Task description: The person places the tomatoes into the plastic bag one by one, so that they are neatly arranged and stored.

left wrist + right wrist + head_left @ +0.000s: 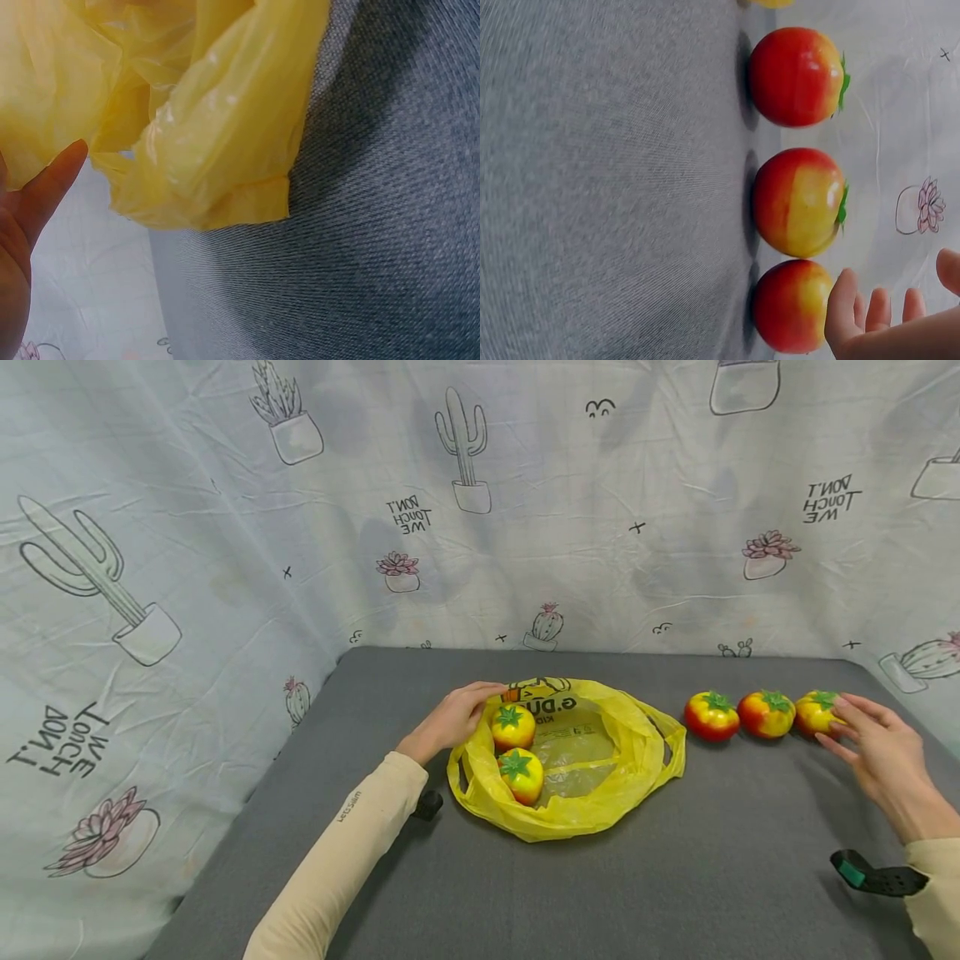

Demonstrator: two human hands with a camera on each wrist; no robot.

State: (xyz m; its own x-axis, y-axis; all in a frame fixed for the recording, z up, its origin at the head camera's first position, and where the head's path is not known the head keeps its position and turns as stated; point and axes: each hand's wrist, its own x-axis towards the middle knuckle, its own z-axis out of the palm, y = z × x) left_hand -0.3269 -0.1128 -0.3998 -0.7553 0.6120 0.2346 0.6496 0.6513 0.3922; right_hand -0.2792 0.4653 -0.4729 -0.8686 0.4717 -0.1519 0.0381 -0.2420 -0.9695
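A yellow plastic bag (637, 752) lies with its mouth spread wide on the grey table. Inside, at its left, are two red-and-yellow toy tomatoes (509, 727) with green leafy tops. My left hand (450, 720) holds the bag's left rim; the left wrist view shows the thumb (56, 184) against the plastic (225, 135), other fingers mostly hidden. Three more toy tomatoes (712, 716) stand in a row right of the bag. At the rightmost tomato (816, 713) is my right hand (885, 752), its fingers spread and not closed around it; contact is unclear.
A pale curtain (525, 568) printed with cacti hangs behind the table and along its sides. The grey cloth tabletop (675, 893) stretches in front of the bag and the row. A black wrist device (877, 875) sits below my right hand.
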